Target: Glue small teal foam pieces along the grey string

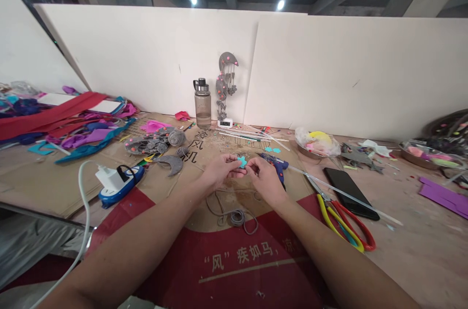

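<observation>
From where I stand, the person's left hand (221, 171) is pinching a turquoise flower (242, 162) between thumb and fingers, just above the middle of the bench (420, 250). The right hand (264, 177) has its fingers curled in at the flower's right edge; I can't tell whether they grip it too. Beneath the arms lies a flattened cardboard sheet (219, 287), and its red part carries pale lettering that reads “风”疾如马, then a comma and 凉, the rest running under the right forearm. Farther back on the brown part, large black characters are printed, one of them 风. A small white clock (225, 123) shows dark digits too small for me to read surely, and it stands right of a bottle (203, 106) whose markings are too faint to make out. A grey crescent ornament (228, 59) with pink dots hangs against the white board behind. Two more turquoise flowers (272, 149) lie beyond a blue glue gun (280, 165), near the right hand. Grey cord (237, 218) coils below both hands, while scissors (325, 204) with red and yellow handles lie beside a black phone (351, 193), its screen dark.
</observation>
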`<state>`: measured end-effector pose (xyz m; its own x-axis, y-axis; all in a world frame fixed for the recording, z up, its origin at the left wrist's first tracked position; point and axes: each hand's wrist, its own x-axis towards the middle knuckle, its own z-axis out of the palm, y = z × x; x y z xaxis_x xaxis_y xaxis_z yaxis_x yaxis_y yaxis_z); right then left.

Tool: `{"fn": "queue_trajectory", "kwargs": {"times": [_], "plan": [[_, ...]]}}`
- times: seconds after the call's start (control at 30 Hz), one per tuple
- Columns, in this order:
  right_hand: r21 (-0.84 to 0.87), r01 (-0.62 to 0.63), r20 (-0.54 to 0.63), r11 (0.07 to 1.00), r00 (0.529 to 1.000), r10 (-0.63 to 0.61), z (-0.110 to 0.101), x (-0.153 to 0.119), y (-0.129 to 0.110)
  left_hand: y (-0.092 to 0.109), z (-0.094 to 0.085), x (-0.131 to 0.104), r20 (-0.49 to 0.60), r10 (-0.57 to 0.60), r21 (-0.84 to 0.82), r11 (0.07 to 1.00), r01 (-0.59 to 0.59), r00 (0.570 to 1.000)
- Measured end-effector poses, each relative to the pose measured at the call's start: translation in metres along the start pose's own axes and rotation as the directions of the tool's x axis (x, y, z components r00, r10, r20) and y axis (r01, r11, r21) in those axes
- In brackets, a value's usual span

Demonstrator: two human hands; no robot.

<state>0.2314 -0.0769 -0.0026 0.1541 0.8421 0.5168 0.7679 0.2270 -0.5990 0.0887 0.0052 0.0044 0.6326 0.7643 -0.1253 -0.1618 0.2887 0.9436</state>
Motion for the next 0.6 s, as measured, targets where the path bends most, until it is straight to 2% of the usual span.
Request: {"fn": "queue_trajectory", "kwargs": {"times": [0.2,0.43,0.6], "plan": [[-0.019,0.004,-0.012,1.0,1.0,-0.004,-0.0003,0.0006,0.0012,0.0018,0.0026,-0.0017,0.009,0.004,0.013,1.0,-0.004,1.0],[-0.024,-0.013,0.029,1.0,0.999,0.014,0.0,-0.0003,-0.0008,0.0049,0.0039,-0.0022,0.003,0.013,0.111,0.994,-0.013,1.0],[-0.008,0.003,0.035,1.0,0.999,-0.003,-0.0045,0.0005,-0.0052,0.0076,0.0037,-0.0031,-0.013,0.012,0.103,0.995,-0.011,1.0]]}}
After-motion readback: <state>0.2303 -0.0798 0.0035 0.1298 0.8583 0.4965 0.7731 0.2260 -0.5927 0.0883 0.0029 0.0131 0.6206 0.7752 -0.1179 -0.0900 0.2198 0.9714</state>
